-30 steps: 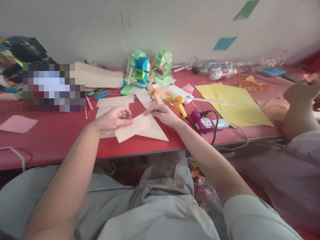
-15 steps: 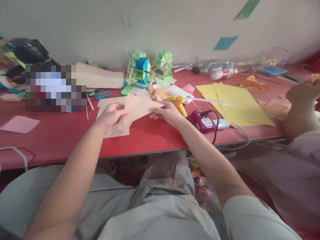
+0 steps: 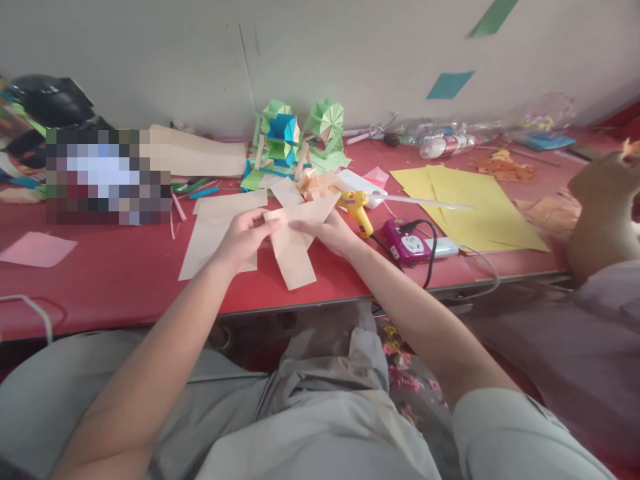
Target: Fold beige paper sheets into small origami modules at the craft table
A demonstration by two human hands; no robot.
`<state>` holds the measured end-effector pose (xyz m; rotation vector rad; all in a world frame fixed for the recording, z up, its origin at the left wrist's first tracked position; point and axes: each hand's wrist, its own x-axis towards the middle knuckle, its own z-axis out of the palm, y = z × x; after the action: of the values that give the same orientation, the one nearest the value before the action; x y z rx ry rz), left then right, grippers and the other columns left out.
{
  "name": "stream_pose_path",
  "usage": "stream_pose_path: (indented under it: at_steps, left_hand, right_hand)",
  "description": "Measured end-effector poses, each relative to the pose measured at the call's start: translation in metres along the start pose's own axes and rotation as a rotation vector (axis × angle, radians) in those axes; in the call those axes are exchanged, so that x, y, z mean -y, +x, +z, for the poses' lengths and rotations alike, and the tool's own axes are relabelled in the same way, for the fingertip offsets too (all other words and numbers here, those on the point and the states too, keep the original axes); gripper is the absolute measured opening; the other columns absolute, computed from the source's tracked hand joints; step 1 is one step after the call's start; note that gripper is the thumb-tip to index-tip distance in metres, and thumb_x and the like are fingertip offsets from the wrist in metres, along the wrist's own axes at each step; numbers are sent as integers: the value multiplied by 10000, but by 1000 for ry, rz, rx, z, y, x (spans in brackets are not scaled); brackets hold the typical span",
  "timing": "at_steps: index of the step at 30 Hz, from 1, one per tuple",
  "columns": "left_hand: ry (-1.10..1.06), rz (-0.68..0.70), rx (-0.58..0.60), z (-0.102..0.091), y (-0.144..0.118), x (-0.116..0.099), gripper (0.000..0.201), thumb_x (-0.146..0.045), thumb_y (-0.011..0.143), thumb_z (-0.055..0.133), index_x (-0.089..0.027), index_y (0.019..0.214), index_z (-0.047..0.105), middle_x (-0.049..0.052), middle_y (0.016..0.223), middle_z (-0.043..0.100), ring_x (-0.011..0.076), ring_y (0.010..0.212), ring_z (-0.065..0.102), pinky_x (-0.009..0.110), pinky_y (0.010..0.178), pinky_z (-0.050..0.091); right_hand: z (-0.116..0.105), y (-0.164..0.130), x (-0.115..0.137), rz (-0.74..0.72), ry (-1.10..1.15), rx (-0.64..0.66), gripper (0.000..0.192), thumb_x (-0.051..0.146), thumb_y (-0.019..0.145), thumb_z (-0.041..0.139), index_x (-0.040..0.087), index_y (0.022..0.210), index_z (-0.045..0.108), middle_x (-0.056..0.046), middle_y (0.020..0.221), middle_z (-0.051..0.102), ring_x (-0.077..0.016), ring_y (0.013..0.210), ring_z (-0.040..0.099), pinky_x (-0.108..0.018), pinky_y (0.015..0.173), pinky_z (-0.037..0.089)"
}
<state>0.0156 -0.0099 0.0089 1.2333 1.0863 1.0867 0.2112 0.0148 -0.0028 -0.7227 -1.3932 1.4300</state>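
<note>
Pale peach paper strips (image 3: 293, 257) are held crossed over each other above the front of the red table. My left hand (image 3: 245, 237) pinches them at their left end, thumb on top. From the right, my right hand (image 3: 333, 233) grips the same strips with its thumb pressed on the upper face. Beneath and left of my left hand lie larger peach paper sheets (image 3: 210, 230). Just beyond my right hand is a yellow glue gun (image 3: 356, 207) with a long clear glue stick in its back. Folded peach paper pieces (image 3: 315, 183) sit behind the strips.
Green and blue folded paper shapes (image 3: 283, 137) stand by the wall. A purple power socket (image 3: 407, 241) with cables is at right, beside yellow sheets (image 3: 465, 207). Plastic bottles (image 3: 447, 145) lie behind. Another person's arm (image 3: 603, 207) rests at far right; a pink paper (image 3: 37, 249) lies left.
My left hand has moved right, closer to my right hand. The peach paper has turned, and one strip now points down toward me across the other.
</note>
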Motion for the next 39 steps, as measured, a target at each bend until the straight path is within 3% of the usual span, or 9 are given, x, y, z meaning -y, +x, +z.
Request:
stream_pose_path:
  at_steps: [4,22,39]
  left_hand:
    - [12,40,-76,-3,3,5,360,-418,650,885,-162,821,698,58,840,742,221,821,718,344,773,603]
    - [102,142,-74,-1,-2,0,352,-423,665,889,-163,853,744,77,868,776,242,848,736,342,799,593]
    - [179,167,-91,2,-6,-6,423,-506,639,889,-174,851,733,79,867,778,273,873,740,368,796,606]
  right_hand:
    - [2,-1,1,-9,-48,3,467,426,652,880,195,1008,686,-102,1093,749,-286,1079,697,-428,944,588]
    - [1,-1,-1,-31,-118,-23,512,555,687,836,218,1040,682,-105,1098,748,-307,1127,686,-457,962,593]
    - [1,-2,-1,-57,-136,-23,455,561,705,816,220,982,695,-77,1080,754,-273,1081,694,-404,933,599]
